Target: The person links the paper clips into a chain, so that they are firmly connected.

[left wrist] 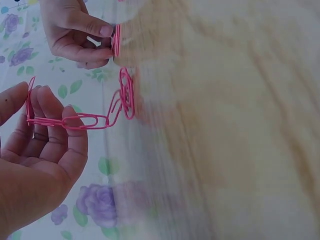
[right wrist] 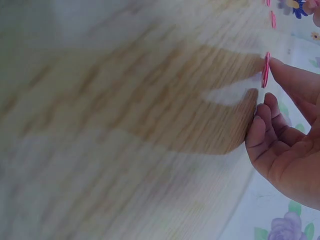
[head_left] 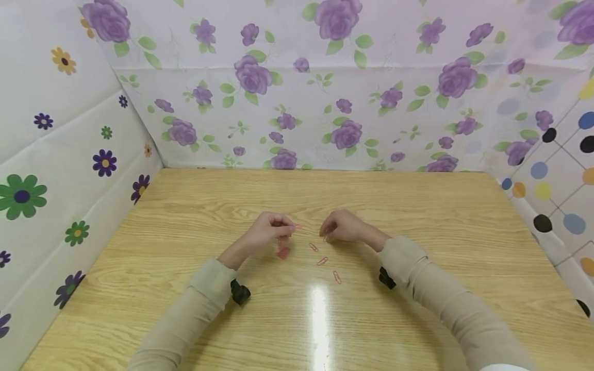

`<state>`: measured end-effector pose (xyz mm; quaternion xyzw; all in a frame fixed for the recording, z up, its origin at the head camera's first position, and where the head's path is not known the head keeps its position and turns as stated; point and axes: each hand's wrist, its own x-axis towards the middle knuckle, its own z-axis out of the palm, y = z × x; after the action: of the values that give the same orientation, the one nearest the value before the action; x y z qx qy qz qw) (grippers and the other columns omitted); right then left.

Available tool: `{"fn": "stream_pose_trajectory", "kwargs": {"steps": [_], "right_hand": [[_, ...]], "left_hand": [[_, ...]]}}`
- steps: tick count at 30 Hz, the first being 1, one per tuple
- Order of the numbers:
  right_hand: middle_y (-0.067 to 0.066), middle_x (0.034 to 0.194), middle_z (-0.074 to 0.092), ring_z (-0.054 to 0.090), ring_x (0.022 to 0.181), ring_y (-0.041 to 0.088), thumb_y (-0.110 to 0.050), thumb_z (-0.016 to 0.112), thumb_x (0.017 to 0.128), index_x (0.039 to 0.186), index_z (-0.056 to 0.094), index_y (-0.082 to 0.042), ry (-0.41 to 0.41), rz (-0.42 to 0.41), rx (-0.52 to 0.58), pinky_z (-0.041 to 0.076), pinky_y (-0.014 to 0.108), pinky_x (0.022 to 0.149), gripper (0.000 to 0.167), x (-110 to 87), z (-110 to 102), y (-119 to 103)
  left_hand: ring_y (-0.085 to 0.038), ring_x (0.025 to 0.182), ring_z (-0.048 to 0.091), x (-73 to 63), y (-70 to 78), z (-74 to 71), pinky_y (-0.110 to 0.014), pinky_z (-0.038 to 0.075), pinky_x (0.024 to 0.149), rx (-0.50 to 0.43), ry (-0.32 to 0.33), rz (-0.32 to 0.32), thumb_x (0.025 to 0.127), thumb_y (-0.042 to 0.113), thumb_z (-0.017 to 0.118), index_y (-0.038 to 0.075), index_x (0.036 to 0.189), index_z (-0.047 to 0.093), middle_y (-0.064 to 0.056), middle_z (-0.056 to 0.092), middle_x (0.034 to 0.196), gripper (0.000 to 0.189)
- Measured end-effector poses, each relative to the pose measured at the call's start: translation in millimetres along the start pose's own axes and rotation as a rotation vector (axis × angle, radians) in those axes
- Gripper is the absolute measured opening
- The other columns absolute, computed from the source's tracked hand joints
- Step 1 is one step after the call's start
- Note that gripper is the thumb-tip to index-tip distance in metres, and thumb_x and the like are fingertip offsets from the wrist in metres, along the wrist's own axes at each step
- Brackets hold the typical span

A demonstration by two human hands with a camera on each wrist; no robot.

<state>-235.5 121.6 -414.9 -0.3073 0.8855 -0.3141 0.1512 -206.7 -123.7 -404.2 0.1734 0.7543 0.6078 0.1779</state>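
Note:
My left hand (head_left: 268, 231) pinches a pink paper clip (head_left: 299, 226) between thumb and finger, above the tabletop. From it runs a chain of linked pink paper clips (left wrist: 89, 121), passing across the fingers in the left wrist view. The chain's far end (head_left: 282, 252) reaches down to the wood in a small bunch. My right hand (head_left: 344, 225) rests at the table surface, fingers loosely bent. Its thumb tip touches a single pink paper clip (right wrist: 265, 71) lying on the wood, while the fingertips stay a little apart from that clip.
Loose pink paper clips lie between and in front of the hands: one (head_left: 314, 247), another (head_left: 322, 261) and a third (head_left: 337, 277) nearer me. The wooden table (head_left: 394, 330) meets a flowered cloth wall (head_left: 306, 149) at the back, with patterned cloth on both sides.

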Motion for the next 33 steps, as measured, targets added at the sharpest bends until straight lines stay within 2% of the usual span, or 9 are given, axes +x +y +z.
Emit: {"fn": "stream_pose_trajectory", "kwargs": {"steps": [2,4,7,11,15,18,22,26,33], "right_hand": [[0.001,0.086,0.064,0.057,0.081,0.015,-0.002,0.07,0.077,0.087,0.071,-0.006,-0.005,0.0,-0.016,0.047,0.03,0.075,0.011,0.3,1,1],[0.0,0.084,0.063,0.056,0.08,0.014,-0.002,0.07,0.077,0.083,0.07,-0.007,-0.006,-0.002,-0.038,0.046,0.03,0.074,0.008,0.1,1,2],[-0.001,0.08,0.059,0.052,0.076,0.013,-0.002,0.07,0.077,0.077,0.068,-0.007,-0.008,-0.015,-0.068,0.045,0.028,0.07,0.006,-0.6,1,1],[-0.003,0.073,0.057,0.049,0.07,0.011,-0.002,0.069,0.077,0.072,0.064,-0.008,-0.018,-0.04,-0.105,0.042,0.026,0.065,0.009,-1.8,2,0],[-0.003,0.072,0.057,0.048,0.068,0.011,-0.004,0.068,0.08,0.075,0.063,-0.007,-0.009,-0.042,-0.101,0.041,0.025,0.063,0.007,-2.7,3,1],[-0.002,0.075,0.058,0.049,0.069,0.011,-0.005,0.065,0.083,0.082,0.066,-0.005,0.007,-0.023,-0.059,0.042,0.026,0.064,0.001,-2.9,3,3],[0.001,0.082,0.064,0.052,0.073,0.011,-0.004,0.063,0.084,0.09,0.069,-0.005,0.032,-0.007,-0.005,0.044,0.026,0.066,0.009,-3.2,1,7],[0.0,0.082,0.066,0.054,0.069,0.011,-0.007,0.065,0.083,0.087,0.072,-0.007,0.085,0.019,0.052,0.045,0.027,0.062,0.007,-3.4,0,7],[0.004,0.074,0.067,0.059,0.064,0.018,-0.006,0.069,0.079,0.081,0.069,-0.002,0.21,0.065,0.21,0.045,0.028,0.054,0.004,-3.9,0,0]], "left_hand": [[-0.022,0.062,0.054,1.3,-0.1,-1.6,-0.037,0.047,0.059,0.016,-0.001,-0.012,0.087,0.006,0.06,-0.017,0.098,0.058,-0.032,0.057,0.081,0.026],[-0.02,0.063,0.056,2.7,-0.1,-3.0,-0.038,0.048,0.06,0.029,-0.003,-0.023,0.088,0.007,0.06,-0.016,0.098,0.059,-0.03,0.058,0.081,0.026],[-0.02,0.065,0.057,4.6,-1.3,-5.5,-0.036,0.049,0.061,0.036,-0.005,-0.032,0.088,0.007,0.059,-0.016,0.099,0.058,-0.021,0.06,0.078,0.026],[-0.025,0.071,0.06,5.6,-3.8,-8.2,-0.036,0.051,0.065,0.024,-0.006,-0.035,0.088,0.007,0.059,-0.016,0.1,0.058,-0.011,0.061,0.077,0.026],[-0.027,0.072,0.06,5.6,-4.9,-9.1,-0.037,0.052,0.066,0.023,0.001,-0.039,0.088,0.008,0.06,-0.016,0.099,0.058,-0.011,0.061,0.077,0.026],[-0.025,0.069,0.059,6.1,-5.2,-9.0,-0.036,0.051,0.065,0.028,0.006,-0.042,0.088,0.008,0.06,-0.015,0.098,0.058,-0.012,0.061,0.076,0.026],[-0.023,0.065,0.056,8.3,-5.5,-8.8,-0.032,0.049,0.061,0.04,0.012,-0.046,0.087,0.007,0.06,-0.016,0.097,0.058,-0.012,0.06,0.072,0.025],[-0.024,0.062,0.054,11.8,-6.3,-9.5,-0.031,0.047,0.058,0.049,0.008,-0.056,0.088,0.008,0.06,-0.015,0.096,0.059,-0.011,0.059,0.069,0.025],[-0.032,0.068,0.055,18.8,-5.9,-10.7,-0.038,0.048,0.062,0.105,-0.015,-0.074,0.089,0.01,0.058,-0.012,0.097,0.062,-0.022,0.06,0.078,0.024]]}}
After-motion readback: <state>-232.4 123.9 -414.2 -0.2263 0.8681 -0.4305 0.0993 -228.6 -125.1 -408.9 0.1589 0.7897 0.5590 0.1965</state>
